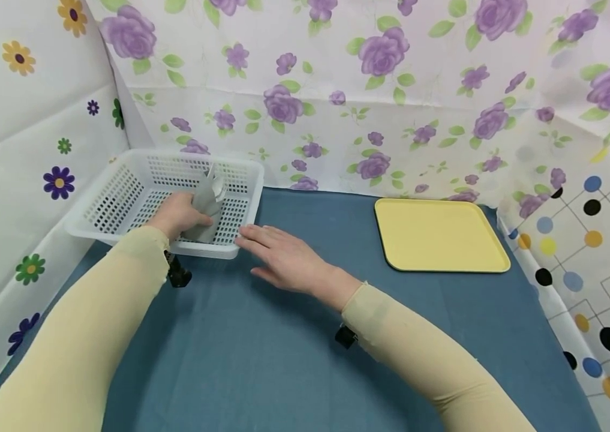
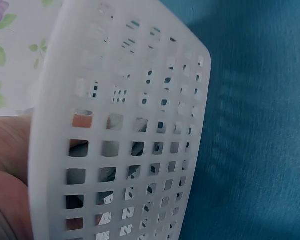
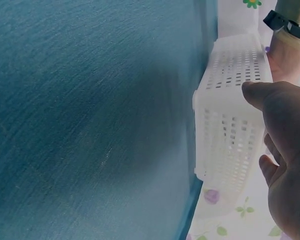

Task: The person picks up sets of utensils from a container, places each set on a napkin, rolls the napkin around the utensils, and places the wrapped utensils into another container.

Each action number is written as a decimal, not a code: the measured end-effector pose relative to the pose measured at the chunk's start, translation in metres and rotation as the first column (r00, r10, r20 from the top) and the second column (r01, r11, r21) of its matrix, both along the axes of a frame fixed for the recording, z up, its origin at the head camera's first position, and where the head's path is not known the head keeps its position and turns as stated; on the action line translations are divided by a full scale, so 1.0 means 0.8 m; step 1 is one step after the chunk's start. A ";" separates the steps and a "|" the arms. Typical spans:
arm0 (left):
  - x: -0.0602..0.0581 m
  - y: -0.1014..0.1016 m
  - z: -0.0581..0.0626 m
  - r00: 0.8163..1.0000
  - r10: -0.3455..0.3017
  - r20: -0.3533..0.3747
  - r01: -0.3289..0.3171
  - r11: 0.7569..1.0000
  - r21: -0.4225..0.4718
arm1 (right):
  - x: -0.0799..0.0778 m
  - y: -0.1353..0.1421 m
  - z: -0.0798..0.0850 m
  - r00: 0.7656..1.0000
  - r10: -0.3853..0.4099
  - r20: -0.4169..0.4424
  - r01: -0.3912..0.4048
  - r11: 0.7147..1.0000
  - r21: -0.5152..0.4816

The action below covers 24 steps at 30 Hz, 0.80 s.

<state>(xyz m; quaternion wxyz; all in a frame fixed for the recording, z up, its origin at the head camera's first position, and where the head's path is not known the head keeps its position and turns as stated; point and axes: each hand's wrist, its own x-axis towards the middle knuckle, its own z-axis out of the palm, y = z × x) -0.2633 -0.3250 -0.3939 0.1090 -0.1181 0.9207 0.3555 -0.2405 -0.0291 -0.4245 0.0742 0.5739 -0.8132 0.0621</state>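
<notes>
A white plastic basket (image 1: pixel 229 251) with lattice walls stands at the back left of the table. My left hand (image 1: pixel 177 216) reaches into it and grips a grey, flat-sided item (image 1: pixel 209 198) with a paler top; its exact kind cannot be made out. In the left wrist view the basket wall (image 2: pixel 55 165) hides most of that item, and part of the left hand (image 2: pixel 10 180) shows behind the rim. At the basket's front right corner is my right hand (image 1: pixel 291 258), fingers extended, holding nothing. The right wrist view shows its fingers close to the basket (image 3: pixel 227 100); contact is unclear.
A yellow rectangular tray (image 1: pixel 442 235) lies at the back right on the blue tablecloth (image 1: pixel 261 360). Floral sheets (image 1: pixel 331 132) hang behind the table, with patterned sheets on both sides. The basket sits close to the left and back sheets.
</notes>
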 end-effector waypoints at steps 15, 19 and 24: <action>-0.021 -0.004 -0.020 0.993 0.002 0.119 -0.005 1.000 0.025 | 0.000 -0.002 0.001 1.000 -0.005 0.005 0.005 1.000 -0.009; -0.022 -0.006 -0.022 0.993 0.008 0.115 -0.016 0.998 0.065 | 0.001 -0.002 0.002 1.000 -0.008 -0.003 0.008 1.000 -0.007; -0.023 -0.007 -0.022 0.992 0.019 0.125 -0.029 0.996 0.079 | 0.000 -0.001 0.002 1.000 -0.005 -0.003 0.005 1.000 -0.006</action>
